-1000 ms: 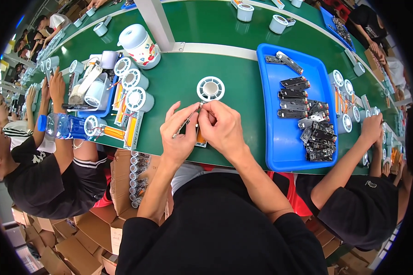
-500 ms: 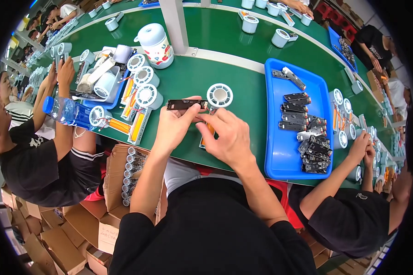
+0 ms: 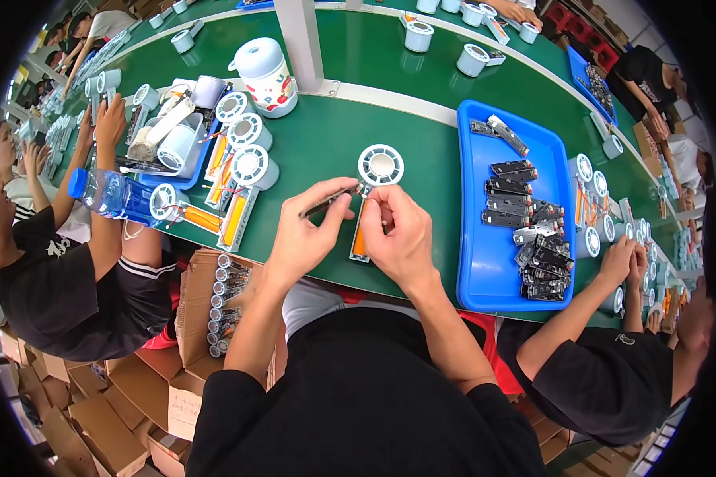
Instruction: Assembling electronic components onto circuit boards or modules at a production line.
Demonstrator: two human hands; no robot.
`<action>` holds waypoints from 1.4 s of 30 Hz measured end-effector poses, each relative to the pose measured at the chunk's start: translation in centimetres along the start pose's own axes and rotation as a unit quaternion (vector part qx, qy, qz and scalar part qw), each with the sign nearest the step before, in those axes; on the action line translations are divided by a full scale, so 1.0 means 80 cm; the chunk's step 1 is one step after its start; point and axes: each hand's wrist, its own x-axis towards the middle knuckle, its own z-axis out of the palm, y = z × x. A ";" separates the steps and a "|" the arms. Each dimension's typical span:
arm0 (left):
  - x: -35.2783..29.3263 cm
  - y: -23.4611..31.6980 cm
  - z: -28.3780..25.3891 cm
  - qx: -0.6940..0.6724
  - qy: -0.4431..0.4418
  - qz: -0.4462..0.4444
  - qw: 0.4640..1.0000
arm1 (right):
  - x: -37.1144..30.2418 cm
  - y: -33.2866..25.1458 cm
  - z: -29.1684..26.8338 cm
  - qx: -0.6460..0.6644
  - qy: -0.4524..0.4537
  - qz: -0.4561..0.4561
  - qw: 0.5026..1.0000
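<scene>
A black circuit board (image 3: 324, 206) is pinched between the thumb and fingers of my left hand (image 3: 301, 238), tilted nearly edge-on at the neck of a white handheld fan housing. The housing's round head (image 3: 381, 147) lies just beyond my fingertips. Its open handle, with an orange battery (image 3: 359, 242) inside, points toward me. My right hand (image 3: 404, 238) is closed beside that neck, thumb and fingers bent together and partly covering the handle. Whatever thin part sits in the right fingertips is hidden. Both hands' fingertips are close together.
At right, a blue tray (image 3: 473, 274) holds several black boards. More fan housings (image 3: 250, 165) with orange batteries, a water bottle (image 3: 115, 195) and a lidded white container (image 3: 264, 75) stand at left. A metal post (image 3: 298, 44) rises ahead. Co-workers sit on both sides.
My left hand has turned the circuit board from face-up to nearly edge-on, beside the housing's neck. My right fingers have drawn closer together, and more of the orange battery shows.
</scene>
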 end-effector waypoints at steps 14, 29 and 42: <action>0.007 0.008 -0.003 0.212 -0.030 0.223 0.951 | 0.011 0.007 -0.007 0.035 -0.073 -0.026 0.996; 0.000 0.012 0.012 0.091 0.011 0.029 0.995 | 0.008 0.007 -0.002 -0.134 0.017 -0.139 0.981; -0.008 0.020 0.012 -0.035 0.019 -0.051 0.998 | 0.008 0.004 -0.005 -0.123 0.020 -0.146 0.981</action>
